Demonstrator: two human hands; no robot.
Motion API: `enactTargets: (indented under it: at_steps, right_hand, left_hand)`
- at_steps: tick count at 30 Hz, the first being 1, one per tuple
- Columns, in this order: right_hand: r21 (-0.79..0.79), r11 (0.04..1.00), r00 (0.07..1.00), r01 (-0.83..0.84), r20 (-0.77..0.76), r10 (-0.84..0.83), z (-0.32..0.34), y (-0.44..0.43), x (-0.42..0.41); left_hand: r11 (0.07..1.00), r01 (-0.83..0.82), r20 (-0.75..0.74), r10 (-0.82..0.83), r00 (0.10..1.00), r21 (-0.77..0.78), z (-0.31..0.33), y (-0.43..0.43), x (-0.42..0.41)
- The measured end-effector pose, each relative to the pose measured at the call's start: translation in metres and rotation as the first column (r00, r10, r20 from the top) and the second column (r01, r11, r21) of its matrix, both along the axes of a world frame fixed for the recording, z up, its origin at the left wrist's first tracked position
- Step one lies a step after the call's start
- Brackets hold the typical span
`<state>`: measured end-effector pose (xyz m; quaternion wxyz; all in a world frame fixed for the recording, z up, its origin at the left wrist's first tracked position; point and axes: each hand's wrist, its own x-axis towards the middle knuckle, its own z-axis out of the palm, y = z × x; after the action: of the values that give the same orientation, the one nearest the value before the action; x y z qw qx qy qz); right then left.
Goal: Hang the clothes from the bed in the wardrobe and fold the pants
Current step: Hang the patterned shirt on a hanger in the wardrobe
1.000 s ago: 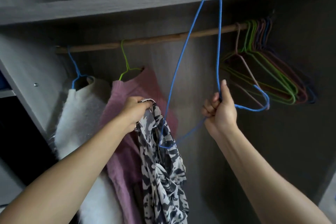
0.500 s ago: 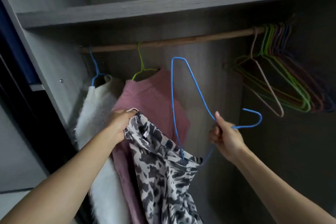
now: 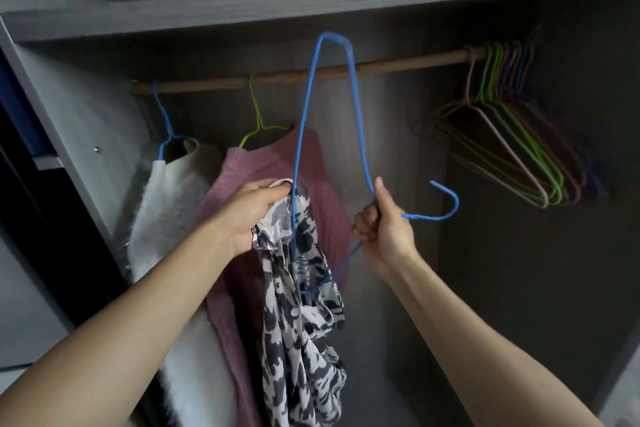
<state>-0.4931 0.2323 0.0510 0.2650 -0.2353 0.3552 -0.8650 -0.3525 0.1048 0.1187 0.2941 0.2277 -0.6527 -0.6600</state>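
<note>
One thin garment, white with dark grey blotches, hangs crumpled just in front of the pink knit. The left hand has its grip closed on its top edge. The right hand grips one blue wire hanger, whose low end is inside the fabric. Two tops hang on the rod, the pink knit and one white fluffy top. The empty hangers are too bunched to count.

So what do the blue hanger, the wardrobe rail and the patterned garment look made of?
Blue hanger: thin wire, probably metal under a matte blue plastic coating.
Rail: brown, mottled like wood, matte.
Patterned garment: thin, limp fabric draping in soft folds, maybe chiffon.
</note>
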Motion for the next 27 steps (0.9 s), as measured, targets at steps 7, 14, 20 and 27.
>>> enactTargets:
  at_steps: [7,14,20,27]
  right_hand:
    - [0.419,0.898,0.924,0.132,-0.380,0.041,-0.084,0.019,-0.005]
    - [0.647,0.730,0.666,0.220,-0.646,0.373,-0.079,0.022,-0.023]
    - [0.611,0.788,0.738,0.076,-0.566,0.367,-0.033,0.017,-0.008]
    - [0.663,0.739,0.762,0.120,-0.538,0.359,-0.022,0.036,-0.028]
  left_hand:
    - [0.979,-0.188,-0.036,0.186,0.982,-0.072,0.003,-0.028,0.027]
    - [0.726,-0.291,0.118,0.455,0.883,-0.622,-0.040,-0.050,0.020]
    - [0.758,0.152,0.337,0.095,0.937,-0.635,-0.052,-0.006,0.002]
    - [0.728,0.258,0.407,0.033,0.913,-0.636,-0.070,-0.008,0.002]
